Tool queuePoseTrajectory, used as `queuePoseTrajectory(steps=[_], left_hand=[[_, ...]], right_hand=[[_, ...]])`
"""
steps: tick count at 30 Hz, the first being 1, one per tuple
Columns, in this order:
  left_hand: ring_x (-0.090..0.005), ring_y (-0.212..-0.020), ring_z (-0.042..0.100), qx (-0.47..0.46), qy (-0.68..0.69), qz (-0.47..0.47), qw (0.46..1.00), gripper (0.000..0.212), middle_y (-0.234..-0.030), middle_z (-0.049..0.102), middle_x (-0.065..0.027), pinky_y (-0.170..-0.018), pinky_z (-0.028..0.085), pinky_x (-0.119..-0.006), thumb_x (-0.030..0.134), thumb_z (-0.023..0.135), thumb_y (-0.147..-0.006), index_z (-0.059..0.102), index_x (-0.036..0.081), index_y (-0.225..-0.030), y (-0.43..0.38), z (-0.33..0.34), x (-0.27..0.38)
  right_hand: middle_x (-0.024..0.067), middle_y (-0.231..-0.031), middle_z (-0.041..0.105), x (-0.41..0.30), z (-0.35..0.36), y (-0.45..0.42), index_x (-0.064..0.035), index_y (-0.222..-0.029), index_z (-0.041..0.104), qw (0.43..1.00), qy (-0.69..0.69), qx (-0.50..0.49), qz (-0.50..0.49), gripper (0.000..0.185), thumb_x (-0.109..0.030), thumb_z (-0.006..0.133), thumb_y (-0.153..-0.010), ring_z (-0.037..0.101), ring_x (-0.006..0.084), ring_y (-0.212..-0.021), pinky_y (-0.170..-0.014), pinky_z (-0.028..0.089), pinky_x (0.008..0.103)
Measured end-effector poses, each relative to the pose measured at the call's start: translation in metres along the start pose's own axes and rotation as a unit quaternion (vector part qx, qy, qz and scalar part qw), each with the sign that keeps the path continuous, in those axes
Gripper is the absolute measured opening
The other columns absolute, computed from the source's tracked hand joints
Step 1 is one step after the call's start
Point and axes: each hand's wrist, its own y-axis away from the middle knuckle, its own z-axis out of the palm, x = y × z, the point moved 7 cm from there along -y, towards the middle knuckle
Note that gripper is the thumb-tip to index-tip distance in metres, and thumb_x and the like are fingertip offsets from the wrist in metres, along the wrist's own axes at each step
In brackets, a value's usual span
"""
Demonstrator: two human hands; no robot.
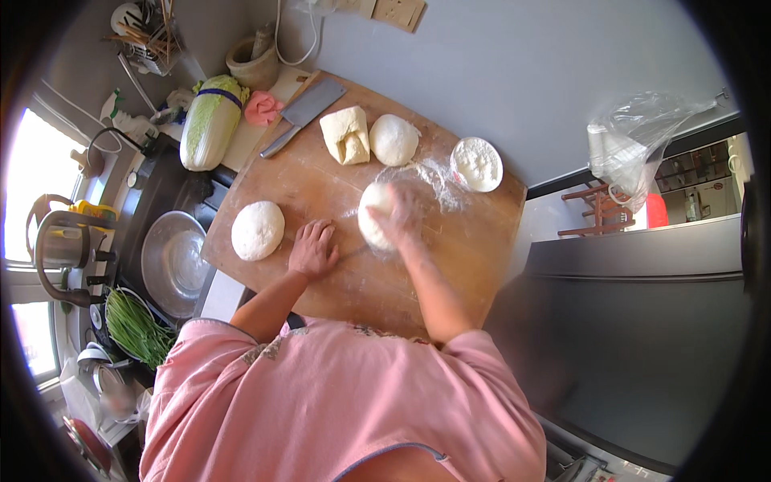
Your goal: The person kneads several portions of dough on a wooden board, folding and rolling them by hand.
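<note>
On a floured wooden board (313,187), my right hand (402,215) grips the right side of a round ball of white dough (370,214). Motion blurs this hand, and its fingers hide part of the ball. My left hand (314,250) rests palm down on the board, holding nothing, fingers slightly apart. Just left of it sits another round dough ball (258,231). Farther back are a third white dough ball (394,140) and a yellowish folded block of dough (346,135), side by side. A bowl of flour (476,164) stands at the back right, near loose flour (443,181).
A cleaver (310,108) lies at the board's back left edge. Beyond it are a napa cabbage (212,123), a pink cloth (263,108) and a stone mortar (252,63). A metal basin (174,262) and green leafy stalks (137,325) are at left; a dark refrigerator (632,343) is at right.
</note>
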Motion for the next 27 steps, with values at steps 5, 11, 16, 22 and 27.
queuePoseTrajectory(steps=[5,11,16,22,27], left_hand=[[-0.0286,-0.109,0.038,-0.011,0.018,-0.010,1.000,0.038,-0.113,0.043,-0.0126,-0.094,0.028,-0.040,0.022,0.052,-0.070,0.048,0.002,-0.102,0.003,0.002,-0.002],[-0.0286,-0.109,0.038,-0.014,0.001,0.001,1.000,0.039,-0.113,0.044,-0.0126,-0.094,0.028,-0.040,0.022,0.052,-0.071,0.047,0.001,-0.104,0.002,0.005,-0.001],[-0.0295,-0.108,0.038,0.004,0.001,0.006,1.000,0.040,-0.113,0.044,-0.0124,-0.093,0.029,-0.040,0.022,0.053,-0.070,0.047,0.002,-0.104,-0.001,0.003,-0.001],[-0.0302,-0.107,0.038,0.010,0.009,0.015,1.000,0.040,-0.112,0.044,-0.0125,-0.092,0.029,-0.041,0.021,0.054,-0.069,0.047,0.002,-0.103,-0.008,0.005,0.006],[-0.0282,-0.109,0.038,-0.009,0.004,-0.018,1.000,0.038,-0.112,0.044,-0.0123,-0.093,0.028,-0.041,0.021,0.052,-0.070,0.047,0.003,-0.103,0.002,0.002,-0.002]], right_hand=[[0.0149,-0.115,0.044,0.023,-0.004,0.055,-0.0097,-0.119,0.040,0.999,-0.046,-0.009,0.016,0.068,-0.042,0.066,-0.065,0.042,0.0298,-0.107,-0.091,0.034,0.0418],[0.0184,-0.116,0.041,0.071,-0.032,0.016,-0.0044,-0.118,0.041,0.967,-0.003,0.172,0.188,0.065,-0.041,0.062,-0.069,0.040,0.0334,-0.107,-0.089,0.035,0.0409],[0.0189,-0.118,0.043,0.041,-0.011,-0.021,-0.0043,-0.118,0.042,0.993,0.020,0.115,-0.015,0.063,-0.048,0.054,-0.074,0.039,0.0333,-0.109,-0.091,0.032,0.0413],[0.0153,-0.124,0.040,0.139,-0.017,-0.026,-0.0042,-0.117,0.044,0.986,-0.044,0.161,-0.017,0.046,-0.036,0.043,-0.084,0.035,0.0285,-0.116,-0.096,0.027,0.0380],[0.0133,-0.125,0.039,0.118,-0.021,-0.036,-0.0054,-0.117,0.045,0.976,0.138,0.163,-0.043,0.041,-0.029,0.043,-0.083,0.034,0.0271,-0.117,-0.100,0.021,0.0409]])
